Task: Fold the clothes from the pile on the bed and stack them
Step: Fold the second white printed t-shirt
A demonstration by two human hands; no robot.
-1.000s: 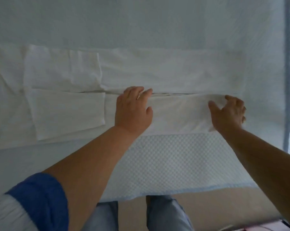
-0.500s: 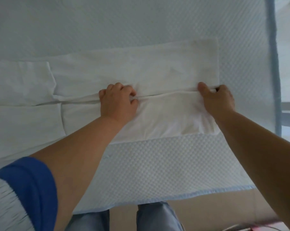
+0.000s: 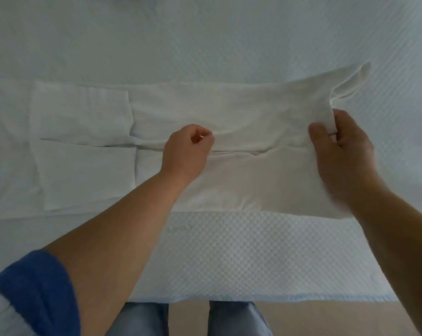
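Bed: fills nearly the whole frame, pale quilted cover with a small raised diamond texture, near edge piped in light blue along the bottom.

White garment: spread flat across the middle band of the frame, long axis running left–right. Thin, soft, matte fabric, no print visible. Both long sides are folded in and meet at a seam line along the centre. At centre-left, two squarish folded panels sit one above the other; probably sleeves, can't confirm.

Key relation: the rest of the garment lies to the left of the right-hand grip, along the long axis. Judgement: next fold carries the right end leftward over the body, with the centre hold as pivot. Right hand is nearer the free end; left hand is mid-length.

Right hand: centre-right of the frame, grip pinched on the garment's right end, which is lifted off the bed and flares open above the fingers. Some motion blur at the wrist.

Left hand: centre frame, fingers curled tight, grip pinching the cloth at the centre seam.

Risk (judgement): limp fabric, folded-in sides may spill open during the carry.
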